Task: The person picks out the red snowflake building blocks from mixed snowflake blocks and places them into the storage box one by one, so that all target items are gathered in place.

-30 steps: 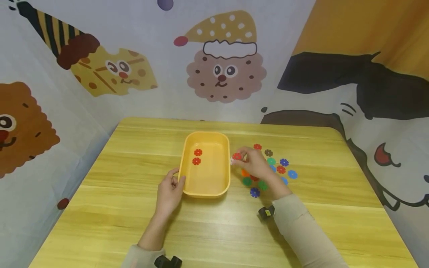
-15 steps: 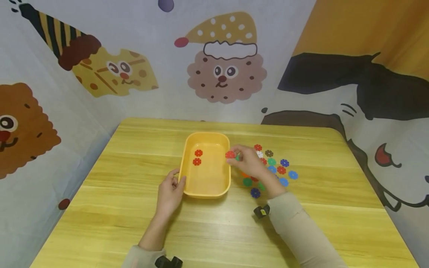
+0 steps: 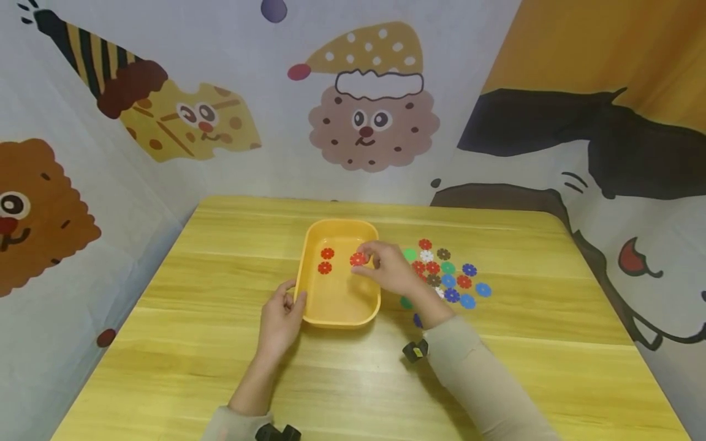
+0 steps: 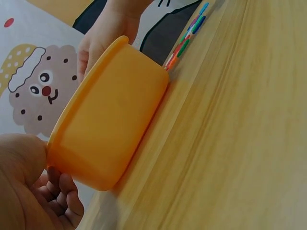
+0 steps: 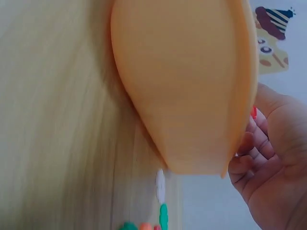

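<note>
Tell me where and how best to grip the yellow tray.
Grip the tray by its left rim, probably best approached from the left: thumb over, fingers outside. It sits upright with a flared rim, and the right hand and discs crowd its right side.

The head view looks forward and down from above the near side of the wood-grain table [image 3: 220,275], far enough back to take in the yellow plastic tray [image 3: 339,300] and cartoon-printed backdrop [image 3: 287,37]. The left wrist view sits low and close, rolled sideways, facing right past the tray's outer wall toward the right hand [image 3: 388,266]. The right wrist view, nearer still, faces leftward, rolled oppositely. Both wrist views share tray, table and backdrop.
</note>
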The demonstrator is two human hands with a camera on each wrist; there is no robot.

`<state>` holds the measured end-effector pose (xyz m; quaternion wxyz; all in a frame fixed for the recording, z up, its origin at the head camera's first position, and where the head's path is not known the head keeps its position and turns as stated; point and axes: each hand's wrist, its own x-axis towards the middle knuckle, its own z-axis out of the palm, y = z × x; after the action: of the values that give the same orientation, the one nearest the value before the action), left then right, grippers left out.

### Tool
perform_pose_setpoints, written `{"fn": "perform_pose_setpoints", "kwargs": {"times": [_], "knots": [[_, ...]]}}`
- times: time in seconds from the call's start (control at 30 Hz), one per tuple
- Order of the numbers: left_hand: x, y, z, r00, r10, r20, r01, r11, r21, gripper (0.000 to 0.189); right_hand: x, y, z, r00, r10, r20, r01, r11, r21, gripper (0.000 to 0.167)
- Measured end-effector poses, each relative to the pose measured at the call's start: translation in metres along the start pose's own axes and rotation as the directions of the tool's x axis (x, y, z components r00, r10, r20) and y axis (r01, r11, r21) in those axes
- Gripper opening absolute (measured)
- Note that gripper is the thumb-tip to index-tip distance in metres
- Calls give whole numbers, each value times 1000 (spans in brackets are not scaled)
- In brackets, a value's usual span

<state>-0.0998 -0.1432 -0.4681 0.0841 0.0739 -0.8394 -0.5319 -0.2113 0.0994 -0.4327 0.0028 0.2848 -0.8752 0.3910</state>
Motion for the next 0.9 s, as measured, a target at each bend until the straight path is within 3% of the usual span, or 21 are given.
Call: {"fn": "perform_pose_setpoints", "kwargs": {"times": [0.23,0.47,0.7,0.9], "knots": [[-2,-1,-1,1000,8,19,-8,1000,25,44,7,-8,12,1000,-21,-2,21,994,-107,39],[-1,1,-2,1000,21,8,-21,999,26,43,19,-21,19,996,-86,39,88,994,-58,38],[-1,4,-1,1000,31,-4,-31,999,6,42,30,-20,29,996,8,93,-4,999,-37,42],[-1,4,0,999,32,3,-32,999,11,42,37,-20,36,994,4,107,1,999,-47,41]]}}
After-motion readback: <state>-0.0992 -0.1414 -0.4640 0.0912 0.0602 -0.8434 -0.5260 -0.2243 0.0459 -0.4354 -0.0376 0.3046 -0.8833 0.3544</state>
